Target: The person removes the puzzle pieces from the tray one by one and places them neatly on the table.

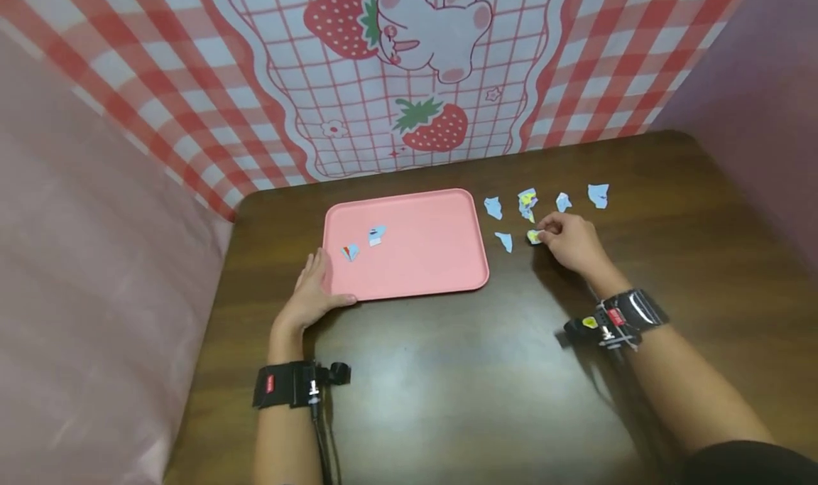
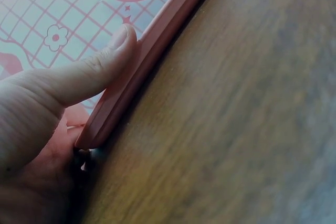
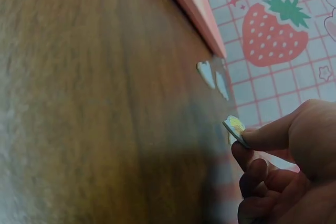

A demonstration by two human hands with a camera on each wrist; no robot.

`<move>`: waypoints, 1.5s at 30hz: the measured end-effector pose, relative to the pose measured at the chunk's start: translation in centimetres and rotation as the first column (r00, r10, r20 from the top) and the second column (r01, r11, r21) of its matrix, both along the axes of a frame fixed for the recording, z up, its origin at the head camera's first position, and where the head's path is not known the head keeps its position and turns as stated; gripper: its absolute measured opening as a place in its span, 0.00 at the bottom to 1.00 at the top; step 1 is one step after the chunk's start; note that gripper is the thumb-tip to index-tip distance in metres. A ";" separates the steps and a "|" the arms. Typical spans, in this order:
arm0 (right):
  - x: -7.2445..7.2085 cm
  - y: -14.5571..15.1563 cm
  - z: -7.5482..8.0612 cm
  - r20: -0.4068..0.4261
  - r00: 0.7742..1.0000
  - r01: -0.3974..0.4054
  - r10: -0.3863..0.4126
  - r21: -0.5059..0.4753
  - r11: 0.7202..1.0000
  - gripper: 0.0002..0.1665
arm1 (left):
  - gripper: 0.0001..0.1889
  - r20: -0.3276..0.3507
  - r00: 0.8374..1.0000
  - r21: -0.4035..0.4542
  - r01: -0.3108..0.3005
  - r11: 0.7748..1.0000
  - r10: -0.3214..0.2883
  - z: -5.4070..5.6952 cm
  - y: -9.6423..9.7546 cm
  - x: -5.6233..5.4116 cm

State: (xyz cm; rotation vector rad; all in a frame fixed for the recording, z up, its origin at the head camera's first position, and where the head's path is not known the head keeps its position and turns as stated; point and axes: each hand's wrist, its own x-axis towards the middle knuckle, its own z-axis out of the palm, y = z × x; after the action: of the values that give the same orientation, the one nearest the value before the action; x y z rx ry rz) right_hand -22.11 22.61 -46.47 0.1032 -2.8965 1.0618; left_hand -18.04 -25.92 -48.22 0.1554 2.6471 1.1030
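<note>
My right hand (image 1: 571, 240) pinches a small irregular light-blue and yellow piece (image 1: 534, 237) between thumb and forefinger, right of the tray. In the right wrist view the piece (image 3: 235, 127) is tilted and shows a visible edge thickness. My left hand (image 1: 309, 295) rests against the near left corner of the pink tray (image 1: 415, 275). Its thumb (image 2: 100, 69) lies along the front rim, the fingers spread along the left side. On the tray lie a blue piece with red (image 1: 350, 251) and a blue and white one (image 1: 376, 235), apart from each other.
Several more flat pieces lie on the brown table (image 1: 434, 378) right of the tray: light-blue ones (image 1: 493, 207), (image 1: 504, 241), (image 1: 563, 202), (image 1: 598, 195) and a yellow-and-blue one (image 1: 527, 202). Behind the table hangs a strawberry-patterned cloth (image 1: 409, 126).
</note>
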 end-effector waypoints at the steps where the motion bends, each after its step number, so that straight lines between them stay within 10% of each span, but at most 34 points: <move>1: 0.1 0.2 -0.2 0.001 1.000 0.004 -0.004 0.011 1.000 0.06 | 0.67 0.007 1.000 0.000 0.004 1.000 -0.004 -0.2 0.2 0.1; 16: -1.1 -1.8 -0.5 0.012 0.999 0.029 -0.029 0.008 1.000 0.08 | 0.67 0.003 1.000 -0.021 -0.007 1.000 0.008 1.4 -1.8 -0.1; 35: -1.4 -0.7 -0.5 0.008 0.999 0.054 -0.054 -0.022 0.998 0.13 | 0.67 -0.012 1.000 0.023 0.005 1.000 -0.005 0.2 -0.7 -0.8; 45: -2.4 -7.6 2.2 -0.012 0.994 -0.107 0.107 -0.069 0.992 0.13 | 0.66 -0.010 1.000 0.032 0.011 0.999 -0.011 -0.3 -0.1 -0.5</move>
State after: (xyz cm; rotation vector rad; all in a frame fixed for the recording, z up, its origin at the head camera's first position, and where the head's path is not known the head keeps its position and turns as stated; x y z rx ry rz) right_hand -24.51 15.01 -44.29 0.2616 -2.8720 1.1745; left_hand -18.57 -25.98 -48.54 0.1820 2.6352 1.1444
